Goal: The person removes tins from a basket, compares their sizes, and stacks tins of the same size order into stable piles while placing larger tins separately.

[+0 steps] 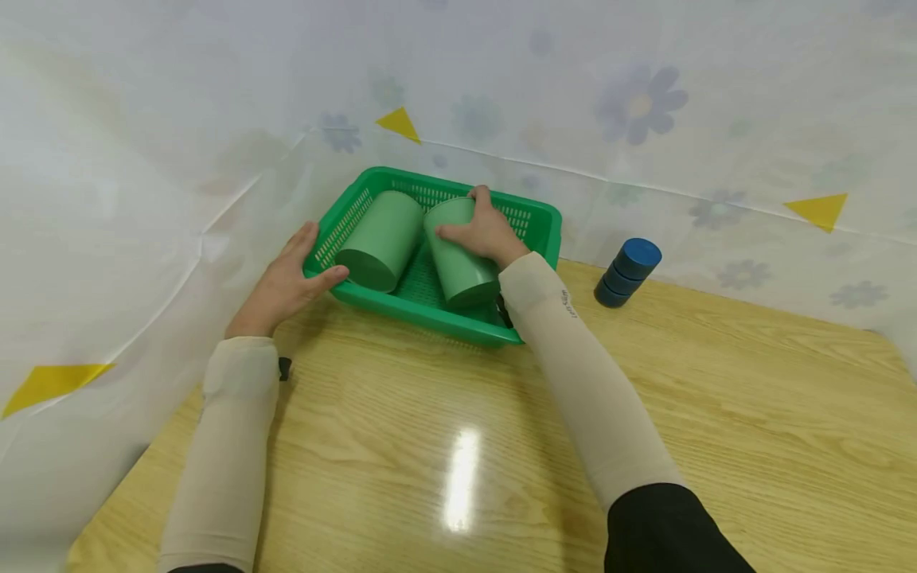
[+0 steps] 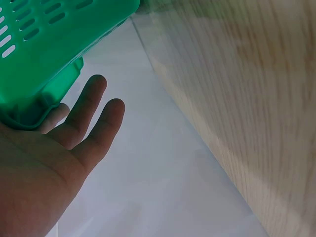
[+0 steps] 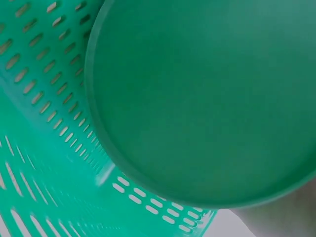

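Observation:
A green plastic basket (image 1: pixel 430 321) with slotted walls sits at the back of the wooden table. My left hand (image 1: pixel 282 286) holds its front left corner, the thumb over the front rim and the fingers along the outer left side. In the left wrist view, several of those fingers (image 2: pixel 91 106) stretch past the basket wall (image 2: pixel 64 44). Inside lie two light green cups on their sides, bases toward me. Around the right cup (image 1: pixel 458 259) my right hand (image 1: pixel 487 231) curls its thumb and fingers; the left cup (image 1: pixel 383 239) lies beside it. The right cup's round base (image 3: pixel 207 98) fills the right wrist view.
A dark blue ridged cylinder (image 1: pixel 628 272) stands on the table (image 1: pixel 401 430) right of the basket. Behind the table hangs a white flower-print sheet (image 1: pixel 530 87) with yellow triangles, and it continues along the left side.

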The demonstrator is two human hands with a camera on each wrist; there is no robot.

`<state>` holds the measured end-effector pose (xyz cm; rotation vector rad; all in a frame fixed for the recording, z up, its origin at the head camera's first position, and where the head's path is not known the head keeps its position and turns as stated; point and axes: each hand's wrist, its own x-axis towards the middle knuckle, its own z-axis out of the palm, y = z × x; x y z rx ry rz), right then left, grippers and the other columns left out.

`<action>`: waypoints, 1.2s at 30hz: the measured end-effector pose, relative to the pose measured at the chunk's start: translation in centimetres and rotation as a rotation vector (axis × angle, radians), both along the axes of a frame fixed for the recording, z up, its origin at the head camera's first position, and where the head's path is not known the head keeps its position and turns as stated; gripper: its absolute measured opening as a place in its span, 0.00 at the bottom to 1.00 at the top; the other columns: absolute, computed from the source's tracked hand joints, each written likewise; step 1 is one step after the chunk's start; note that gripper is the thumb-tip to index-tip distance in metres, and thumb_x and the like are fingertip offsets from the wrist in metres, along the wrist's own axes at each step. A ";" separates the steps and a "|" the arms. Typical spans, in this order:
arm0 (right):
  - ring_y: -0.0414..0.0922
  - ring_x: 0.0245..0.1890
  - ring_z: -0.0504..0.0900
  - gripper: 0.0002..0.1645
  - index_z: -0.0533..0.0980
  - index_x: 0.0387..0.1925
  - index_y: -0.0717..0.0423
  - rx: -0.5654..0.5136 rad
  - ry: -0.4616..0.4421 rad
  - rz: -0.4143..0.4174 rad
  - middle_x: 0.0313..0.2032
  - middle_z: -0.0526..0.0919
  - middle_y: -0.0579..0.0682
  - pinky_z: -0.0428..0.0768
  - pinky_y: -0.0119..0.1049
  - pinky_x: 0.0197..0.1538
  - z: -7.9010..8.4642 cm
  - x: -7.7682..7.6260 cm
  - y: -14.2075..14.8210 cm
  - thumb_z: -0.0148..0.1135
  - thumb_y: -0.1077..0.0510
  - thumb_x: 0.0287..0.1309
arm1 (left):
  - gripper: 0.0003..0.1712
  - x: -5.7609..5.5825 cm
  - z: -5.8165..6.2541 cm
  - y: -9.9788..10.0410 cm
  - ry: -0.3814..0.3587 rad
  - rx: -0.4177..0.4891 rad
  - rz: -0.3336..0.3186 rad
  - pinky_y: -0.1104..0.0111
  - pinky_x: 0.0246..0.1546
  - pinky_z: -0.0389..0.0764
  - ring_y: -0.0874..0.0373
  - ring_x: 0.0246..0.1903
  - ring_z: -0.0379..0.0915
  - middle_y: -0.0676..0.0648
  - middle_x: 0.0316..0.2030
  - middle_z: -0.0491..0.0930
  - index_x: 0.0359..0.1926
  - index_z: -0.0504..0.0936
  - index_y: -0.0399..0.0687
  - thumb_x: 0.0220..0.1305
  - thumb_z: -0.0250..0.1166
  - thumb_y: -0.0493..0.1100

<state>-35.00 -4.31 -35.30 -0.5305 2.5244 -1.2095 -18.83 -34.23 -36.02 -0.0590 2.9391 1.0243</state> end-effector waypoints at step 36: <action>0.44 0.62 0.70 0.58 0.51 0.75 0.45 -0.372 0.559 0.008 0.69 0.63 0.51 0.71 0.39 0.60 5.0 3.6 2.2 0.77 0.43 0.52 | 0.58 -1.1 -0.5 0.3 0.013 0.017 -0.013 0.39 0.72 0.42 0.46 0.78 0.26 0.55 0.80 0.28 0.81 0.32 0.62 0.67 0.58 0.72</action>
